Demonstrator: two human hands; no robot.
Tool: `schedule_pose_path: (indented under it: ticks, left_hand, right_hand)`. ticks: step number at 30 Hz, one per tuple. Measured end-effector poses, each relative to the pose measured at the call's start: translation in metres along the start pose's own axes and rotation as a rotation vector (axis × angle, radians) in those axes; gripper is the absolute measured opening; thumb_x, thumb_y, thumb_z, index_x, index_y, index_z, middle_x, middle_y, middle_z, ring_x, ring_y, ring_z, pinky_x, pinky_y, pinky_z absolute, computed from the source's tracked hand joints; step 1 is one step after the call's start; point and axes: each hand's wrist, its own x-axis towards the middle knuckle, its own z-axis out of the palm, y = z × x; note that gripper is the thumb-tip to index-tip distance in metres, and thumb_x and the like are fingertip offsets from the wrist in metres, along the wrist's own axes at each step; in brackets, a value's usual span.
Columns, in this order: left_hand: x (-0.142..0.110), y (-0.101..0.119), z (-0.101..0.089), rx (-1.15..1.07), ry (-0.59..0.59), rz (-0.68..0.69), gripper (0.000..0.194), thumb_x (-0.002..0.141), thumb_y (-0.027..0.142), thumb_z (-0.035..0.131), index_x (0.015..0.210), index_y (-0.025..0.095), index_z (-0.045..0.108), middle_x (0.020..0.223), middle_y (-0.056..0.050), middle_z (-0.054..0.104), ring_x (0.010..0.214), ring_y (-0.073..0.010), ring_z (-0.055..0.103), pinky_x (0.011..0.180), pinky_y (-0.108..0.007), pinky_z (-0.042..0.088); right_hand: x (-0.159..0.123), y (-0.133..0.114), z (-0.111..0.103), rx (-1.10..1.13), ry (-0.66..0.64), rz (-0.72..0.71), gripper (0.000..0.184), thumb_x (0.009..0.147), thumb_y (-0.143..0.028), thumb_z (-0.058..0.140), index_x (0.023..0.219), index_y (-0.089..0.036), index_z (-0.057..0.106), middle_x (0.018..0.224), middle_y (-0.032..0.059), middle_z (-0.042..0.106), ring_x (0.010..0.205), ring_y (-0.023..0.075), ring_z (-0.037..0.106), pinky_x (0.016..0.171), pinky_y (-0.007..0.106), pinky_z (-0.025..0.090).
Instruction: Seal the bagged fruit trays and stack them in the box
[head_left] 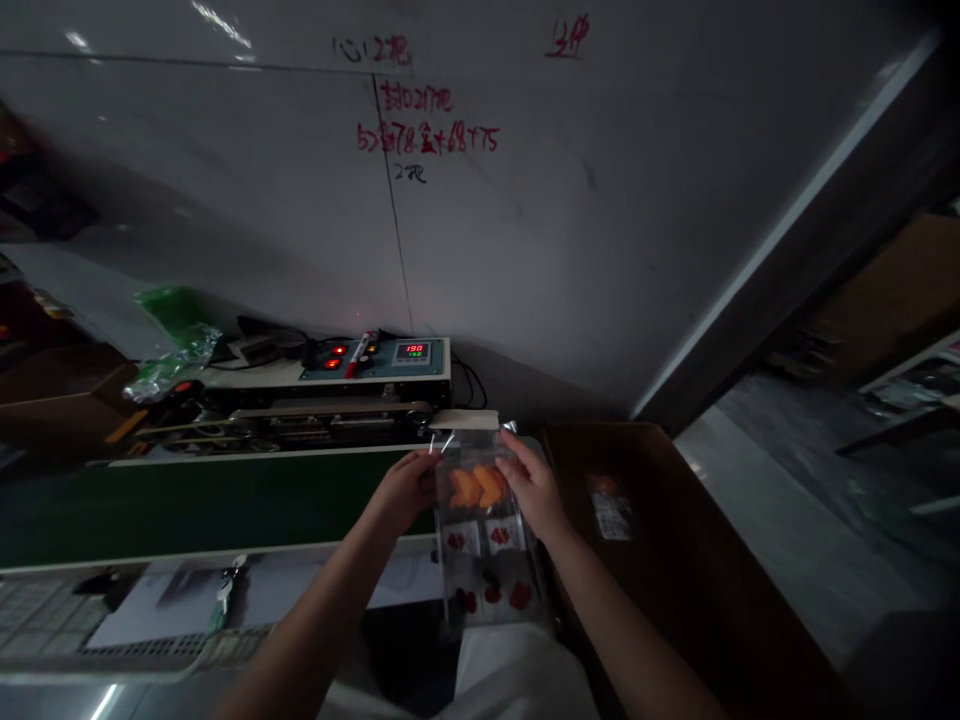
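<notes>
A clear plastic bag (pixel 487 570) hangs upright in front of me, its top edge near the right end of the sealing machine (pixel 375 362). Orange pieces, small white packets with red print and dark red items show through the film. At the bag's upper left edge my left hand (pixel 409 488) is closed, pinching the plastic. My right hand (pixel 531 485) grips the upper right edge, thumb and fingers on the film. Left of the bag runs the machine's green conveyor belt (pixel 225 500).
To my right stands an open cardboard box (pixel 600 435) with a small packet (pixel 611 508) inside. A red marker (pixel 358 355) lies on the machine's panel. Keys (pixel 227 590) and papers (pixel 165 600) lie below the belt. Behind is a wall (pixel 525 250) with handwriting.
</notes>
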Motion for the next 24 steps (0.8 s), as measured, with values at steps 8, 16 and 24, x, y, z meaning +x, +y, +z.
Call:
schedule_pose_path:
  ticks: [8, 16, 24]
  left_hand:
    - [0.036, 0.004, 0.003, -0.005, 0.066, -0.006, 0.017, 0.069, 0.015, 0.075, 0.081, 0.013, 0.063, 0.077, -0.005, 0.070, 0.061, -0.0164, 0.068, 0.055, -0.026, 0.055]
    - [0.060, 0.002, 0.007, -0.069, 0.113, -0.027, 0.014, 0.071, 0.015, 0.074, 0.077, 0.013, 0.062, 0.067, -0.003, 0.067, 0.055, -0.0140, 0.065, 0.050, -0.022, 0.052]
    - [0.064, 0.004, 0.000, -0.022, 0.144, -0.019, 0.010, 0.072, 0.014, 0.070, 0.080, 0.012, 0.065, 0.068, -0.005, 0.069, 0.053, -0.0139, 0.065, 0.048, -0.021, 0.051]
  right_hand:
    - [0.019, 0.015, 0.002, 0.007, 0.010, 0.022, 0.053, 0.079, -0.050, 0.067, 0.125, -0.024, 0.062, 0.134, 0.0077, 0.060, 0.126, 0.0240, 0.054, 0.112, 0.047, 0.037]
    - [0.022, 0.028, 0.004, -0.022, 0.099, 0.033, 0.051, 0.081, -0.045, 0.063, 0.128, -0.025, 0.060, 0.138, 0.0070, 0.057, 0.131, 0.0246, 0.049, 0.115, 0.049, 0.032]
    - [0.028, 0.040, 0.009, -0.031, 0.147, 0.039, 0.051, 0.079, -0.045, 0.063, 0.125, -0.023, 0.061, 0.134, 0.0083, 0.060, 0.125, 0.0255, 0.053, 0.111, 0.048, 0.036]
